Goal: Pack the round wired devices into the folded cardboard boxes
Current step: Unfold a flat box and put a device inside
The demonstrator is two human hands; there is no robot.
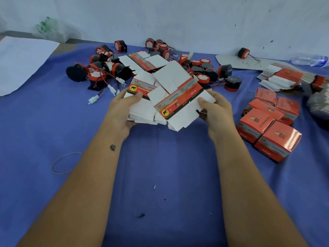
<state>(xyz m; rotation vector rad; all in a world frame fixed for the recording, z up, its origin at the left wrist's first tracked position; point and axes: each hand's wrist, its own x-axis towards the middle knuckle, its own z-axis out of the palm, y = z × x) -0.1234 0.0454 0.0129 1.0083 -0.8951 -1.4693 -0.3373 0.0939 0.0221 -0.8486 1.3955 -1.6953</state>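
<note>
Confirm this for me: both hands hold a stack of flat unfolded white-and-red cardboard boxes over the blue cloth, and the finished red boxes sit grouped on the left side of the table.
Not quite. The head view shows the finished red boxes grouped on the right side, not the left. The rest stands: the left hand and right hand hold the stack of flat unfolded white-and-red cardboard boxes over the blue cloth.

The table is covered in a blue cloth (160,166), matt and faintly creased. The flat cartons (178,104) are thin card, plain white and dull inside, printed red and slightly shiny outside. The folded boxes (277,139) look glossy (light glints off their red tops). The devices (225,70) have black and red plastic shells with a soft sheen, and thin plastic-coated wires ending in white plastic plugs (93,99). A clear plastic bottle (309,60) looks crinkled; the wall (178,18) is matt and scuffed.
</note>
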